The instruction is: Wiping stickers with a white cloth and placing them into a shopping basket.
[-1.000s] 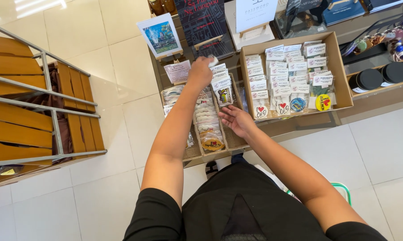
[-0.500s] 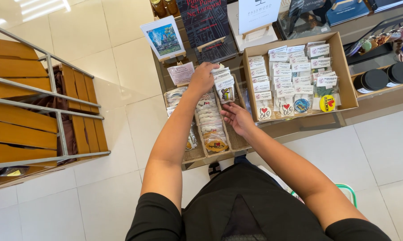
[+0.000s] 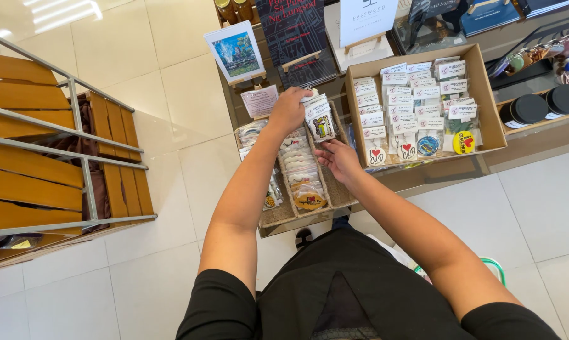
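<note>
My left hand grips the top of a small clear-wrapped souvenir packet at the far end of a woven tray on the display table. A row of similar wrapped packets lies in that tray below the hand. My right hand hovers palm up just right of the row, below the held packet, fingers apart and empty. Both bare forearms reach out from black sleeves.
A cardboard box of small carded souvenirs stands to the right. Behind the tray are a framed picture card, a dark sign and a white sign. Round black tins sit far right. A wooden slatted rack with metal rails stands left.
The packet in my left hand has stayed at the tray's far end. My right hand has drawn slightly nearer beneath it. The view shifted a little.
</note>
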